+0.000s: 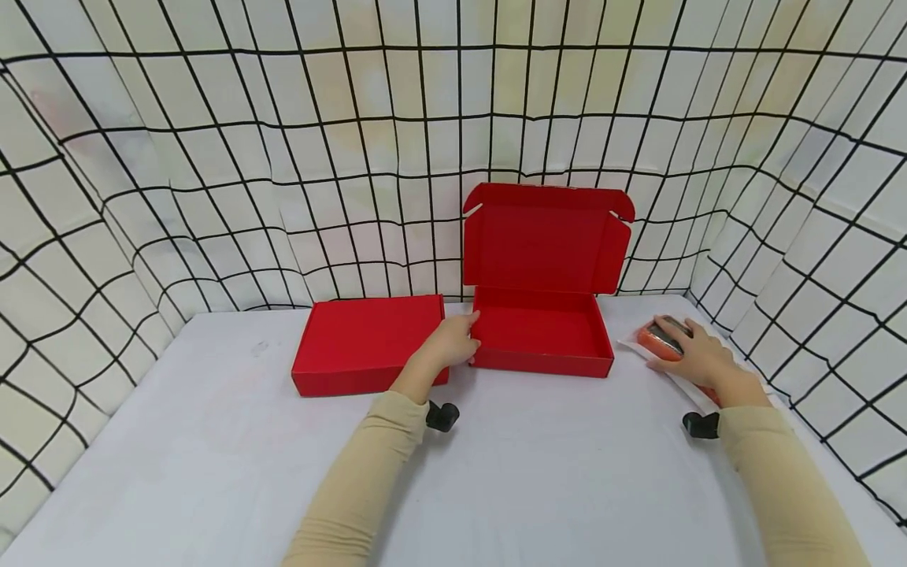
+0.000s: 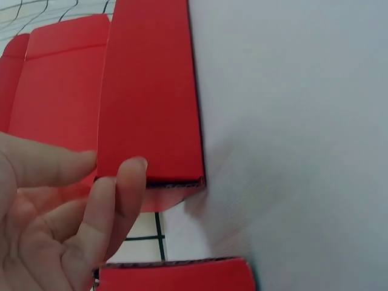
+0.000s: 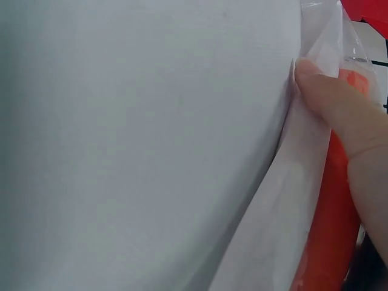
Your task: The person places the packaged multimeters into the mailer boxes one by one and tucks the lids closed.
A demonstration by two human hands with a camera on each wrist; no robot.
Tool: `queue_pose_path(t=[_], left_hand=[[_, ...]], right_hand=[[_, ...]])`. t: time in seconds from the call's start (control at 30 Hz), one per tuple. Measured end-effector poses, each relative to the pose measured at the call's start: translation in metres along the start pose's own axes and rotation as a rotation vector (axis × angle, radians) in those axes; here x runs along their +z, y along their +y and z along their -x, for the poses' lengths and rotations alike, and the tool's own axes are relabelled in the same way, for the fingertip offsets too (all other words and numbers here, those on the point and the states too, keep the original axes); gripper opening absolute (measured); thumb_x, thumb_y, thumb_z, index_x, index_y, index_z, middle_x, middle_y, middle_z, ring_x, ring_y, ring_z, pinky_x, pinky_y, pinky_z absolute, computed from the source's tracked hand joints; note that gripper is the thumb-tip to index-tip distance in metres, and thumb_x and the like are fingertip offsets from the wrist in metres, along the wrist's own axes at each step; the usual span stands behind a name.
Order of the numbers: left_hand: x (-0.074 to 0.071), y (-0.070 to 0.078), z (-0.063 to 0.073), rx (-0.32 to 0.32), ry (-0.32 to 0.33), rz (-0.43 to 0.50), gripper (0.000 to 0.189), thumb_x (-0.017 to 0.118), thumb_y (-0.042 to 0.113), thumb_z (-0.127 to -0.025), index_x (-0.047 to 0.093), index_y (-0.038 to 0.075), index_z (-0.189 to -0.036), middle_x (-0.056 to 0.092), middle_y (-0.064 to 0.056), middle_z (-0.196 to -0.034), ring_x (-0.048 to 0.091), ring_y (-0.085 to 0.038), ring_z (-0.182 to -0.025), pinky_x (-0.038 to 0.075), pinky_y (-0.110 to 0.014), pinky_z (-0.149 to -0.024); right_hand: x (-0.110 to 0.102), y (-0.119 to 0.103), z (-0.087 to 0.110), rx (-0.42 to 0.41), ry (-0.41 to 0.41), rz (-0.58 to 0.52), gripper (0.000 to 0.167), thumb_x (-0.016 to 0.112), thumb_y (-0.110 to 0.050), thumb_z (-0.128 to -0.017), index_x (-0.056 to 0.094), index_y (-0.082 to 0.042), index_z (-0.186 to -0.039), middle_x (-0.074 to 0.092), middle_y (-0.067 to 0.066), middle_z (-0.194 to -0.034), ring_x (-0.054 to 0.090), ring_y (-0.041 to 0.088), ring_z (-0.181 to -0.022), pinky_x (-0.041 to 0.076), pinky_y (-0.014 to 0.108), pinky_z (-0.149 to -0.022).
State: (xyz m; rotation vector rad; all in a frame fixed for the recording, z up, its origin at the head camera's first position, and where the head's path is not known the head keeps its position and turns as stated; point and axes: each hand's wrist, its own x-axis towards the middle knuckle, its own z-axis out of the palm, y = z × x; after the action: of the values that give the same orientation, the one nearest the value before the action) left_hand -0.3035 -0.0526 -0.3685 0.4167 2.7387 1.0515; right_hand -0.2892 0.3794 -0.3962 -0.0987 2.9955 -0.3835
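My left hand (image 1: 450,343) is at the left end of an open red cardboard box (image 1: 540,362), whose lid (image 1: 544,248) stands up at the back. In the left wrist view, thumb and fingers pinch the box's corner edge beside its long front wall (image 2: 151,103). My right hand (image 1: 700,358) lies over an orange item in clear plastic packaging (image 1: 655,343), right of the box. The right wrist view shows the thumb pressed on the package's white backing (image 3: 276,212), with the orange part (image 3: 330,224) behind it. The other right fingers are hidden there.
A closed red box (image 1: 368,339) lies left of the open one, a narrow gap between them. The white tabletop (image 1: 553,472) spreads in front. Black grid netting (image 1: 397,150) over white cloth borders the back and both sides. Black wrist devices (image 1: 442,417) sit below both hands.
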Motion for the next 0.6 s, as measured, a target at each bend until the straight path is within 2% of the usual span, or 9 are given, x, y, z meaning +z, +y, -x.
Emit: queue_pose_path(t=[0.17,0.23,0.4,0.53,0.57,0.6], left_hand=[[0.004,0.006,0.005,-0.079,0.028,0.032,0.058,0.060,0.008,-0.101,0.039,-0.002,-0.155,0.068,-0.018,-0.071,0.051,-0.016,-0.049,0.038,-0.025,-0.057],[0.006,0.008,0.007,-0.094,0.040,0.047,0.057,0.061,0.010,-0.101,0.041,-0.002,-0.154,0.067,-0.016,-0.072,0.052,-0.016,-0.050,0.038,-0.025,-0.056],[0.011,0.011,0.014,-0.076,0.042,0.073,0.059,0.066,0.011,-0.099,0.043,-0.004,-0.152,0.066,-0.012,-0.074,0.055,-0.019,-0.053,0.037,-0.024,-0.053],[0.016,0.011,0.018,-0.052,0.026,0.085,0.063,0.068,0.011,-0.098,0.041,-0.004,-0.152,0.063,-0.012,-0.064,0.046,-0.013,-0.049,0.033,-0.022,-0.051],[0.017,0.010,0.019,-0.042,0.023,0.085,0.064,0.069,0.011,-0.097,0.040,-0.005,-0.153,0.063,-0.013,-0.064,0.048,-0.016,-0.049,0.033,-0.022,-0.052],[0.018,0.008,0.019,-0.037,0.020,0.090,0.066,0.069,0.012,-0.097,0.039,-0.004,-0.154,0.065,-0.013,-0.068,0.053,-0.017,-0.050,0.037,-0.023,-0.054]], right_hand=[[-0.001,0.000,-0.001,-0.013,0.032,0.016,0.100,0.066,-0.063,-0.090,0.019,-0.014,-0.164,0.017,0.042,-0.151,0.033,0.070,-0.122,0.037,0.081,-0.092],[-0.002,0.001,-0.002,-0.022,0.046,0.015,0.098,0.067,-0.061,-0.090,0.021,-0.014,-0.163,0.020,0.042,-0.149,0.034,0.070,-0.121,0.037,0.081,-0.091],[-0.002,0.003,-0.003,-0.040,0.063,0.013,0.095,0.067,-0.058,-0.092,0.023,-0.012,-0.162,0.022,0.042,-0.148,0.034,0.067,-0.121,0.038,0.079,-0.091],[-0.001,0.005,-0.002,-0.060,0.081,0.007,0.092,0.069,-0.053,-0.092,0.026,-0.010,-0.161,0.026,0.042,-0.146,0.035,0.066,-0.121,0.040,0.078,-0.090],[-0.001,0.006,-0.002,-0.068,0.087,0.005,0.091,0.069,-0.052,-0.092,0.027,-0.010,-0.161,0.027,0.042,-0.146,0.035,0.065,-0.121,0.040,0.078,-0.090],[-0.001,0.006,-0.001,-0.075,0.090,0.002,0.090,0.070,-0.051,-0.092,0.028,-0.010,-0.161,0.028,0.042,-0.145,0.035,0.065,-0.121,0.041,0.078,-0.089]])
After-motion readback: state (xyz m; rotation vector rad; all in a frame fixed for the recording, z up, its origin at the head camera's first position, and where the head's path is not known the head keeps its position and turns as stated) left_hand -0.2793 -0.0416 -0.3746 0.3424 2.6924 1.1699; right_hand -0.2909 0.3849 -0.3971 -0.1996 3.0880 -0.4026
